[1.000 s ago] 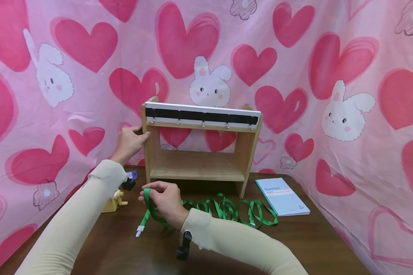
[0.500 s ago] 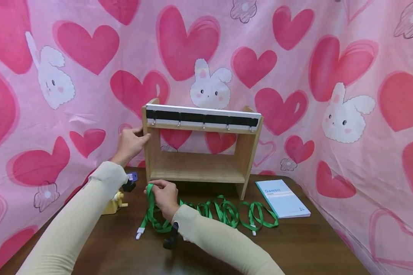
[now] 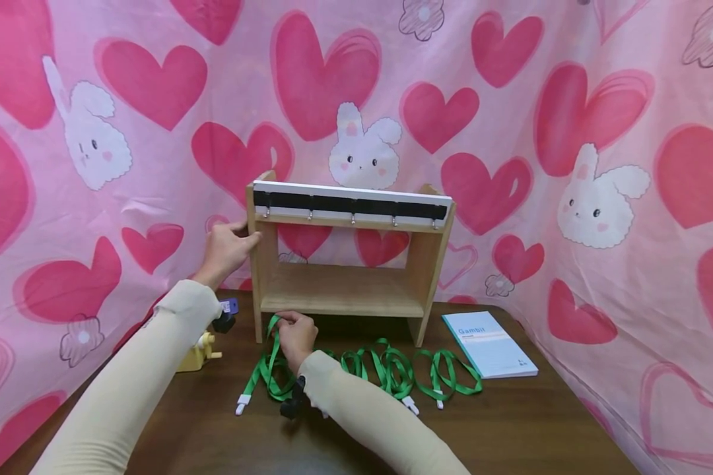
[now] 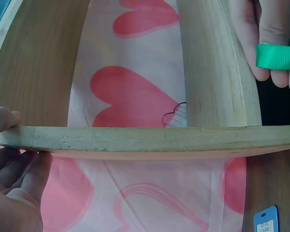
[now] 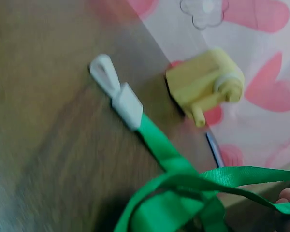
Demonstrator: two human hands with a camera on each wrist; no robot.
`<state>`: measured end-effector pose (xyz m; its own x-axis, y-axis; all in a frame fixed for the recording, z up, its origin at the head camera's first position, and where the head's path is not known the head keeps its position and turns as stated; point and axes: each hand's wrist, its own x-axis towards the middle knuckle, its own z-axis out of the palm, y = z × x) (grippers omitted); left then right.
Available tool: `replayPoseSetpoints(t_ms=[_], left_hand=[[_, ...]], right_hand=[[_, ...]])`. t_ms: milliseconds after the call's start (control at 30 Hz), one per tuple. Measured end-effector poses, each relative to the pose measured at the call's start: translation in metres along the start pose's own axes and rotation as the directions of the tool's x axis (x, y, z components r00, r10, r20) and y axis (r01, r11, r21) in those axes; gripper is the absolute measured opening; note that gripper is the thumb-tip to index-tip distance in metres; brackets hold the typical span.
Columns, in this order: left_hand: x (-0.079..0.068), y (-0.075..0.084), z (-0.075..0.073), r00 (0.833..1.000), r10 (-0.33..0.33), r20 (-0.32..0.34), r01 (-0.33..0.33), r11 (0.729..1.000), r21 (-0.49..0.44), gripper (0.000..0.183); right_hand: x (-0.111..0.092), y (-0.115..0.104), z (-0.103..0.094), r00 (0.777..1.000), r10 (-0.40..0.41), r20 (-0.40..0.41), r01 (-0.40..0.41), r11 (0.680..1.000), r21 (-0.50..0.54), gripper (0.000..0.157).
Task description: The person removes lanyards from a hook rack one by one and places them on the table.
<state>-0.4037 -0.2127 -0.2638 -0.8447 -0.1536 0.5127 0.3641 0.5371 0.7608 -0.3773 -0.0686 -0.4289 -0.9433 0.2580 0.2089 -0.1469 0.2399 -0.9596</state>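
Note:
My left hand [image 3: 224, 251] grips the left side panel of a small wooden rack [image 3: 341, 287]. In the left wrist view its thumb and fingers lie on opposite faces of that panel [image 4: 150, 139]. Lower, in front of the rack's left foot, my right hand [image 3: 296, 340] pinches the loop of a green lanyard [image 3: 276, 346]. The strap hangs to the table, ending in a white plastic clip [image 3: 243, 404], seen closely as a white clip [image 5: 128, 106] in the right wrist view. Several metal hooks [image 3: 353, 218] hang from the black-and-white bar across the rack's top.
More coiled green lanyards [image 3: 392, 369] lie right of my right hand, with white clips toward me. A light blue notebook [image 3: 490, 346] is at the right. Behind my left forearm stand a yellow cranked device [image 3: 199, 355] and a blue card holder [image 3: 230, 305]. A pink printed cloth surrounds the table.
My right hand has moved slightly right and away from me with the lanyard's loop, closer to the rack. The left hand stays on the side panel.

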Motion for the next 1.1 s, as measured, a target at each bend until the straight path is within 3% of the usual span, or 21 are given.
replayPoseSetpoints(t_ms=[500,733,1100], left_hand=[[0.001,0.000,0.001,1.000,0.005,-0.013,-0.005,1.000,-0.007,0.058],[-0.001,0.002,-0.001,1.000,-0.009,0.011,0.009,1.000,-0.026,0.058],[0.000,0.002,0.000,0.999,-0.028,0.024,0.029,0.999,-0.043,0.058]], right_hand=[[0.002,0.018,-0.002,0.999,0.035,0.037,-0.033,0.998,-0.055,0.021],[0.003,0.022,-0.005,0.994,0.076,0.072,-0.075,0.997,-0.022,0.020],[0.004,0.036,-0.003,0.996,0.068,0.054,-0.066,0.997,-0.042,0.013]])
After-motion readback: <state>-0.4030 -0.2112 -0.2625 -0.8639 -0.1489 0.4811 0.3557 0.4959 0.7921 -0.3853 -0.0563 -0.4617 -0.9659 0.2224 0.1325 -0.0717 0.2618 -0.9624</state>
